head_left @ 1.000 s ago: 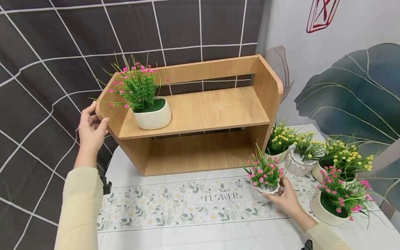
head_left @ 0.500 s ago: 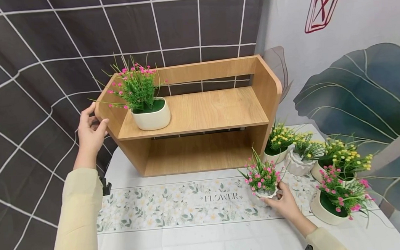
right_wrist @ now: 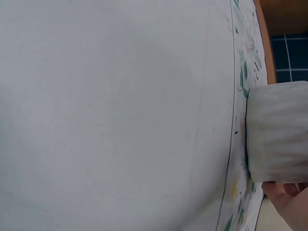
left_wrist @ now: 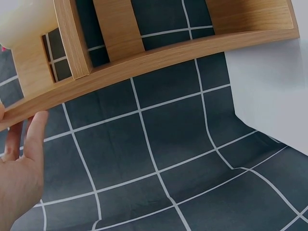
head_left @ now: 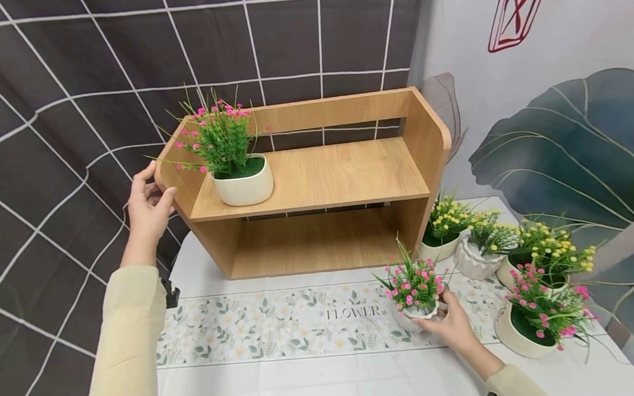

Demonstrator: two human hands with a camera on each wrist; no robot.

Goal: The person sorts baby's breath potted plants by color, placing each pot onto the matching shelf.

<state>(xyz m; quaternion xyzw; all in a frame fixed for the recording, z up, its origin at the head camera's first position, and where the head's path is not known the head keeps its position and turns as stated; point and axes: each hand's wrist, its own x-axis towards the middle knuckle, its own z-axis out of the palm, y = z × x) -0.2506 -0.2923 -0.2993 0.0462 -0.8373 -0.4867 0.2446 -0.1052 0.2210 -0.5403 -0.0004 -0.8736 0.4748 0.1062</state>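
In the head view my left hand [head_left: 151, 211] holds the front edge of the left side panel of a two-tier wooden desktop shelf [head_left: 311, 104]. The left wrist view shows fingers [left_wrist: 34, 137] against the outer face of that panel. On the upper tier, at its left end, stands a potted plant with pink flowers in a smooth cream pot [head_left: 245, 187]. My right hand [head_left: 455, 323] grips the right side of a smaller pink-flowered potted plant [head_left: 412, 286], upright in front of the shelf's right end. Its whitish pot [right_wrist: 279, 132] has its base right at the floral runner in the right wrist view.
Right of the shelf stand several yellow-flowered pots [head_left: 480, 248] and another pink-flowered pot [head_left: 521, 331], close by my right forearm. A floral runner [head_left: 238, 330] crosses the white-covered table [head_left: 285, 384]. A dark grid-patterned cloth [head_left: 32, 179] hangs behind and to the left.
My right hand has shifted the small pink-flowered potted plant slightly to the left. My left hand keeps its place on the shelf, and the view has swayed a little.
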